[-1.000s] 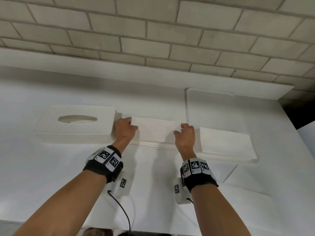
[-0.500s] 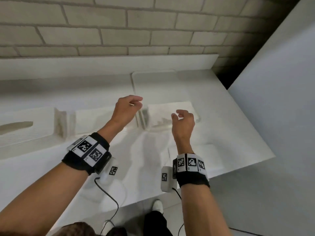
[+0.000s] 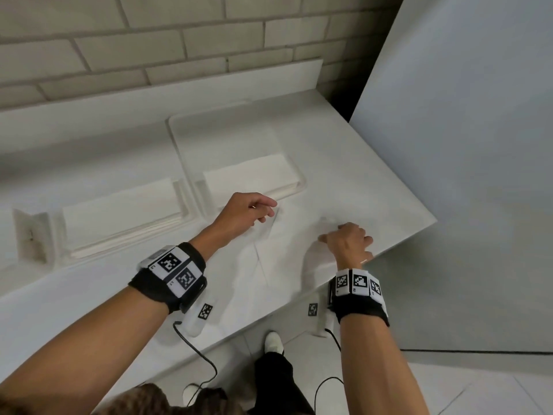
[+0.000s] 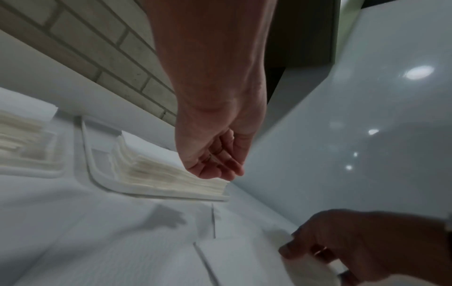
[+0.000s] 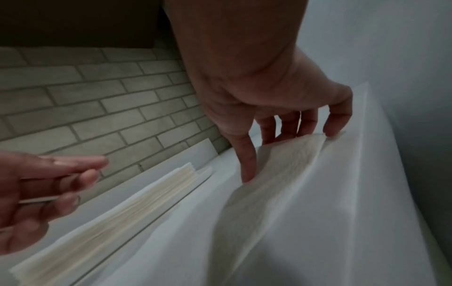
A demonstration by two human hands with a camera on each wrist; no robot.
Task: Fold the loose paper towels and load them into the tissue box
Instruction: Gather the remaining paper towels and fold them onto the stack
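Note:
A loose white paper towel (image 3: 284, 253) lies flat near the table's front right edge. My right hand (image 3: 329, 235) pinches its right edge between thumb and fingers and lifts it slightly, as the right wrist view shows on the paper towel (image 5: 281, 174). My left hand (image 3: 266, 212) hovers just above the towel's far left corner with fingers loosely curled and holds nothing (image 4: 225, 166). A stack of folded towels (image 3: 119, 211) sits in a shallow white base at the left. A corner of the white tissue box (image 3: 30, 235) shows at the left margin.
A second stack of towels (image 3: 251, 178) lies on a white tray (image 3: 179, 139) behind my hands. The table edge (image 3: 389, 253) runs close by my right hand, with a grey panel (image 3: 449, 175) beyond it. A brick wall and a white ledge close the back.
Both hands left the middle stack and moved right and nearer to the loose towel. My right hand has taken hold of its edge. The head view swung right.

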